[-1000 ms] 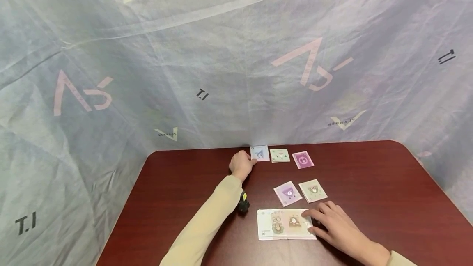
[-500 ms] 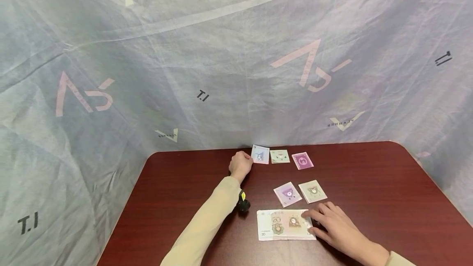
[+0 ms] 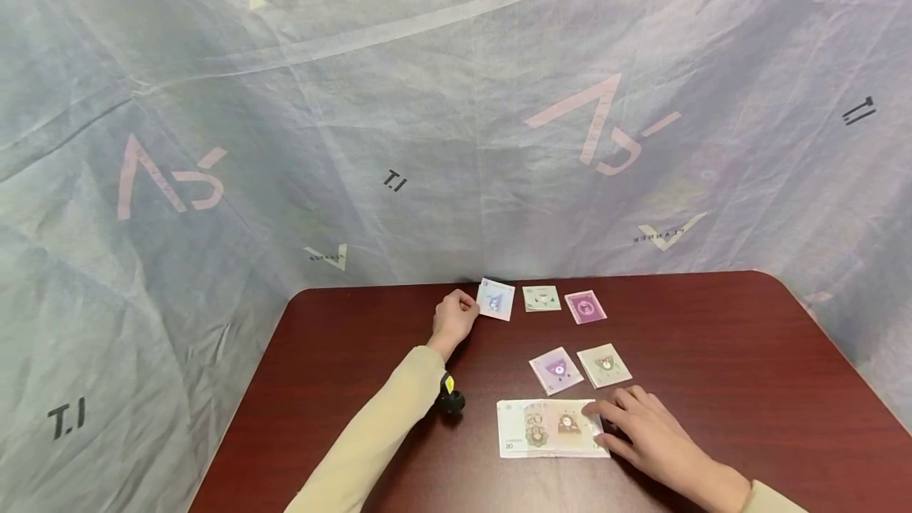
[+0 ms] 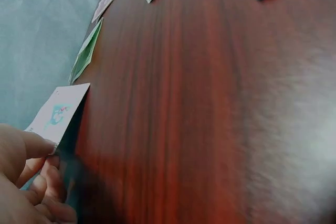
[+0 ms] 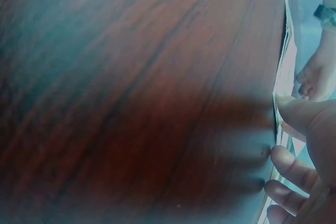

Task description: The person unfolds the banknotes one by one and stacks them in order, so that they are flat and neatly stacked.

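My left hand [image 3: 454, 317] pinches a folded blue banknote [image 3: 495, 299] printed with a cartoon figure, near the table's back edge. In the left wrist view that blue note [image 4: 59, 109] is tilted, with its near corner between thumb and fingers. Close to the front, my right hand [image 3: 651, 434] rests with spread, relaxed fingers at the right end of a flat stack of 20 banknotes [image 3: 520, 430]. The right wrist view has the thumb [image 5: 299, 114] touching the stack's edge, while other fingertips are against the stack and table.
Along the back edge are a folded green banknote [image 3: 541, 298] and a magenta one [image 3: 586, 307]. Between them and the stack lie a purple folded note [image 3: 556, 370] and an olive-green one [image 3: 604, 365]. A grey printed cloth [image 3: 427, 117] hangs behind the dark red table [image 3: 342, 386].
My left hand has taken the blue note by its left side and drawn it a little left, away from the green note, turning it slightly. My right hand stays put on the stack.
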The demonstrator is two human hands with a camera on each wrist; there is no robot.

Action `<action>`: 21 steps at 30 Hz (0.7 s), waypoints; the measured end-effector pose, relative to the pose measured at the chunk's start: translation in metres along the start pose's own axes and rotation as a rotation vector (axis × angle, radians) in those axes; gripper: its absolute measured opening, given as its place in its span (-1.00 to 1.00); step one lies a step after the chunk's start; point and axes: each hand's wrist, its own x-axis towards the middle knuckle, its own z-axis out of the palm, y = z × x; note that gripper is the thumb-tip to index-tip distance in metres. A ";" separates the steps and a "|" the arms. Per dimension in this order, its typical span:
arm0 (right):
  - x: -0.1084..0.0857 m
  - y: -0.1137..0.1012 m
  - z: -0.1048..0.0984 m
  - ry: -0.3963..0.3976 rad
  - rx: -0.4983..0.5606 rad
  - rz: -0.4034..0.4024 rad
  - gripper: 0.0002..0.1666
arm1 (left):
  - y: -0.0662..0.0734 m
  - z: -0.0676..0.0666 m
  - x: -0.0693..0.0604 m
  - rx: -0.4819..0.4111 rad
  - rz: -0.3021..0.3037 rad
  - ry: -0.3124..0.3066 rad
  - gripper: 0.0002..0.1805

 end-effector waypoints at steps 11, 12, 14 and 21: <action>-0.001 -0.001 0.000 0.003 -0.003 -0.004 -0.51 | -0.015 -0.011 -0.016 -0.143 0.041 0.027 -0.86; -0.001 -0.001 0.000 0.005 -0.003 -0.007 -0.51 | -0.015 -0.012 -0.019 -0.149 0.043 0.021 -0.86; -0.001 -0.001 0.000 0.011 -0.003 -0.017 -0.51 | -0.015 -0.013 -0.024 -0.166 0.043 0.008 -0.88; 0.001 -0.003 -0.003 0.020 -0.003 -0.019 -0.53 | -0.014 -0.016 -0.039 -0.285 0.017 -0.040 -0.91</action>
